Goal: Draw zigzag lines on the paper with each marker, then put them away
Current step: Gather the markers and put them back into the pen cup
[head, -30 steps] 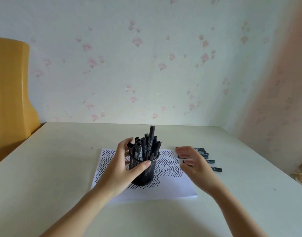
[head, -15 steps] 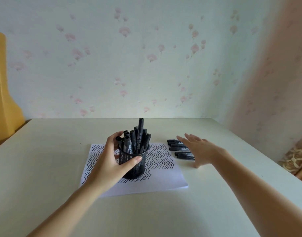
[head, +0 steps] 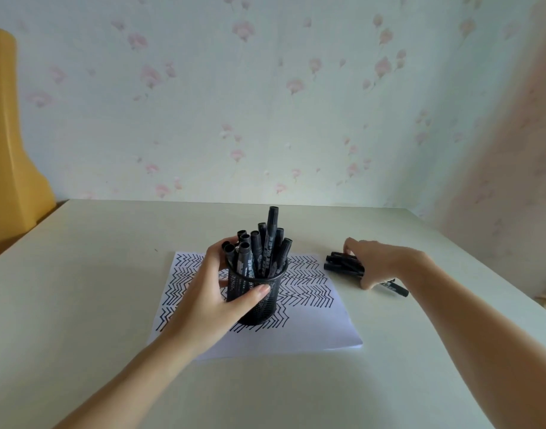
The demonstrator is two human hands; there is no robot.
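On the pale bench, a white sheet of paper lies flat, covered in rows of black zigzag lines; its near strip is unmarked. A black mesh cup stands upright on the middle of the sheet, hiding the lines beneath it, and holds a bundle of black markers standing on end, one rising above the rest. The print on their barrels is too small to read. The left hand is wrapped around the left side of the cup, thumb across the near wall and fingers curled round the far rim, so that part of the mesh and the lower barrels are concealed. To the right of the paper, on the bare bench, a small pile of loose markers lies on its side. The right hand rests over this pile with fingers bent downward, fingertips touching the far markers and thumb planted on the bench; it covers most of the pile, so their number cannot be told, nor whether any is truly gripped. One marker end projects from beneath the hand at the right. A yellow chair back is cut off at the left edge, and floral wallpaper fills the far wall.
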